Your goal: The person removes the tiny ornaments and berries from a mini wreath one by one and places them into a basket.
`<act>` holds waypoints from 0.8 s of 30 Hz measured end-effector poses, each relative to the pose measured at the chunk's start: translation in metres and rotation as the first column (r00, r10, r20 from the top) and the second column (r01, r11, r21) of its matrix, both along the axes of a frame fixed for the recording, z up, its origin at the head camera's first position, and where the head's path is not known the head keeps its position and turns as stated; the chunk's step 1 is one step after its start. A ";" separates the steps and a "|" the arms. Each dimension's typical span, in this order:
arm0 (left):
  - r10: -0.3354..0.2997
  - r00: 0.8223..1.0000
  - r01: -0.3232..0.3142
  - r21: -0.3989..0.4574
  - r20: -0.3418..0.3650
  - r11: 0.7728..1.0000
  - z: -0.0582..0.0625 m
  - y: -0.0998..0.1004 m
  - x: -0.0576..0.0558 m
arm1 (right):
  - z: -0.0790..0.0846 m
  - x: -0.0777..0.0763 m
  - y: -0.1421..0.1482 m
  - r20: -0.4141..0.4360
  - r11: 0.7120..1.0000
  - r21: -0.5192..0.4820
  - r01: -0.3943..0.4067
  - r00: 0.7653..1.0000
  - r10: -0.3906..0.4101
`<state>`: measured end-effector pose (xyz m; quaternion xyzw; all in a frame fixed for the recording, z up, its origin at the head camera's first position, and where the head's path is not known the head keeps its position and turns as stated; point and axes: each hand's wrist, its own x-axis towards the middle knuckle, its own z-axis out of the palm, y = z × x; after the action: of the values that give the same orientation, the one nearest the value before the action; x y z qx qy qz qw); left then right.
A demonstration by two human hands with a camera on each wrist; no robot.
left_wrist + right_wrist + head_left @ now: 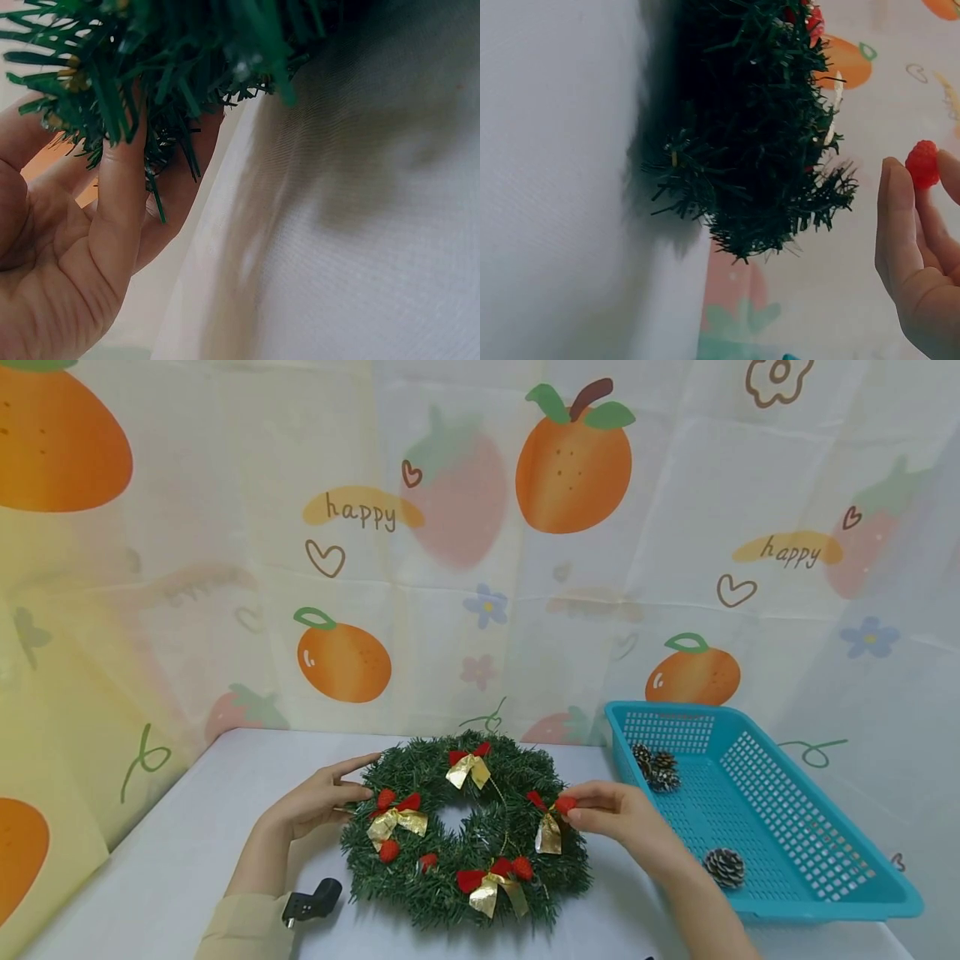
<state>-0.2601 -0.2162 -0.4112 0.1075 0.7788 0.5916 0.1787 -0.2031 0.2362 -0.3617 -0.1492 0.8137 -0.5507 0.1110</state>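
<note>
A green artificial wreath [420, 893] lies on the white table, trimmed with red-and-gold bows and several red berries. My left hand [326, 797] holds its left edge. In the left wrist view, the fingers [120, 195] reach in among the needles and are partly hidden by them. My right hand [618, 818] pinches a small red raspberry-like berry [924, 163] between thumb and fingertips. In the head view this berry is over the wreath's right side, beside the right bow [549, 837]. The right wrist view shows it apart from the green needles.
A turquoise basket [825, 910] stands to the right, with several frosted pine cones [724, 868] inside. A small black device [313, 903] is by the left wrist. Behind the table [247, 768] hangs a fruit-printed cloth [465, 635].
</note>
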 end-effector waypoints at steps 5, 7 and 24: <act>-0.002 1.000 0.002 0.001 -0.001 1.000 -0.001 -0.001 -0.001 | 0.005 0.001 0.002 -0.014 0.998 -0.065 0.022 1.000 -0.023; 0.001 1.000 -0.001 0.000 0.001 1.000 -0.002 -0.002 -0.001 | 0.006 0.002 0.003 -0.009 0.996 -0.081 0.044 0.999 -0.045; 0.002 1.000 -0.002 -0.006 -0.002 1.000 -0.001 -0.001 -0.002 | 0.020 0.005 0.017 -0.016 0.971 -0.191 0.141 0.989 -0.147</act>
<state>-0.2616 -0.2169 -0.4126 0.1069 0.7809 0.5892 0.1776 -0.1986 0.2536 -0.3420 -0.1079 0.7678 -0.6300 0.0437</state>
